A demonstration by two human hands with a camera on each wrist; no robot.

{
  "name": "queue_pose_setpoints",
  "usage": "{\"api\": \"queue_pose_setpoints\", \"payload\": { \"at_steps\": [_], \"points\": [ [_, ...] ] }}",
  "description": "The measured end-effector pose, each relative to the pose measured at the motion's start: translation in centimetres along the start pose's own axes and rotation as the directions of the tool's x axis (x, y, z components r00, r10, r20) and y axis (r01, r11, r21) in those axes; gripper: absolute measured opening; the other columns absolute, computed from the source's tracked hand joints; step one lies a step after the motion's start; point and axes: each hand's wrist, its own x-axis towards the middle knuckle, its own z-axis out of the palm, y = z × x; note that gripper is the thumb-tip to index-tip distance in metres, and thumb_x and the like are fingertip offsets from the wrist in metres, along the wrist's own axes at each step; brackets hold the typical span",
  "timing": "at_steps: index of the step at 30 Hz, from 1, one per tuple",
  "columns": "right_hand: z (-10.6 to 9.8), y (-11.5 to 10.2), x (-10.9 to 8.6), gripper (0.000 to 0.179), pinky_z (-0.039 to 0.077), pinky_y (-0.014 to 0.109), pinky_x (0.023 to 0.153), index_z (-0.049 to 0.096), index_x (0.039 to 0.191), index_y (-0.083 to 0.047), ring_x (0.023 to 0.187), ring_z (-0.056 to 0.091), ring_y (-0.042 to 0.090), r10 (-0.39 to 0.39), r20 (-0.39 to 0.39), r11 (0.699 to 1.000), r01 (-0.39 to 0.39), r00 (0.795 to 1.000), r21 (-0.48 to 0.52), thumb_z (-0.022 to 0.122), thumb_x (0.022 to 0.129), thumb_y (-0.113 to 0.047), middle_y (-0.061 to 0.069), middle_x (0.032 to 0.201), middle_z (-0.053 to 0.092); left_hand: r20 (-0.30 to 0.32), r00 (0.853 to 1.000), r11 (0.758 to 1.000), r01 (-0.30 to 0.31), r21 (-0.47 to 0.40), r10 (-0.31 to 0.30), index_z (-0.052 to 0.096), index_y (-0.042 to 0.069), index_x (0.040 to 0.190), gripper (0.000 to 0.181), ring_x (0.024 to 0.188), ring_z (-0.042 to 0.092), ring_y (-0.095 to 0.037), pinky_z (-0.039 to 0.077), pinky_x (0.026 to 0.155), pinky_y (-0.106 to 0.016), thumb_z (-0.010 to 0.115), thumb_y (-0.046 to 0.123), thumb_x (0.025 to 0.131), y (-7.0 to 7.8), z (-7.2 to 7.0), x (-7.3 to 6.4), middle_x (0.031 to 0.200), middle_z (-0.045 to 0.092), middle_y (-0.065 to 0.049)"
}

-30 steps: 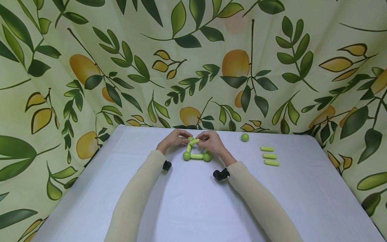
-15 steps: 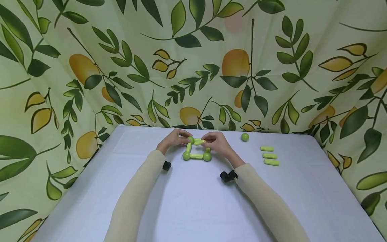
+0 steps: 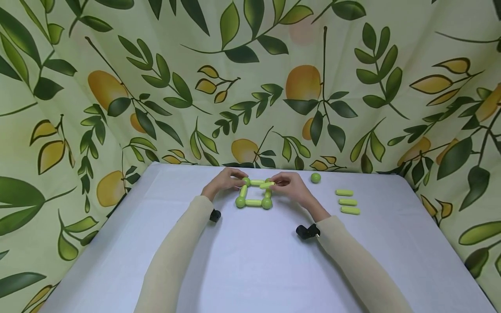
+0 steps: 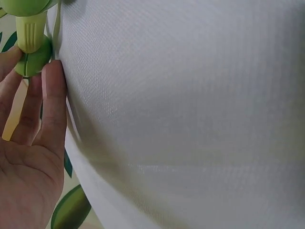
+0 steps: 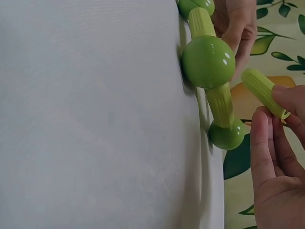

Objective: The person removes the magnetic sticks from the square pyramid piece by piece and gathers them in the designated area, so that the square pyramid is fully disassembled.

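On the table lies a square frame of light-green ribbed sticks joined by green balls at its corners. My left hand holds the far left corner ball between thumb and fingers; the left wrist view shows that ball below a ribbed stick. Between the thumb and fingertips of my right hand is a loose ribbed stick, over the frame's far right corner. That hand partly covers the corner ball there in the head view. The near right ball sits in plain sight.
To the right, three loose sticks lie in a column, with a single green ball near the table's back edge. A leaf-and-fruit patterned curtain hangs behind the white-covered table.
My right hand has shifted rightward along the frame's far side, carrying the loose stick from near the far left ball to the far right corner. My left hand has stayed at its ball.
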Motion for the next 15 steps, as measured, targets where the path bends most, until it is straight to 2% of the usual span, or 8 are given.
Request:
{"api": "queue_pose_setpoints", "payload": {
  "at_steps": [5,15],
  "points": [
    [-1.0,-0.1,-0.7,0.027,0.054,0.024,0.08,0.072,0.112,0.009,0.096,0.067,0.032,-0.012,0.003,1.0,0.012,1.0,0.0,0.08,0.089,-0.004,0.021,0.111,0.07,-0.013,1.0,1.0,0.012,0.001,-0.012,0.072,0.003,0.122,0.028,0.097,0.064,-0.021,0.057,0.079,-0.03,0.074,0.009,0.095,-0.1,0.1,0.1,0.122,0.064,-0.013],
    [-3.1,-0.3,-2.4,0.023,0.054,0.025,0.079,0.074,0.109,0.003,0.092,0.067,0.025,0.016,-0.035,0.998,-0.018,0.999,-0.06,0.08,0.089,-0.005,0.013,0.107,0.071,-0.023,0.999,1.0,0.03,-0.006,-0.03,0.073,0.005,0.121,0.027,0.095,0.064,-0.021,0.057,0.079,-0.03,0.075,0.009,0.094,0.0,0.1,0.0,0.123,0.063,-0.013]
  ]
}}
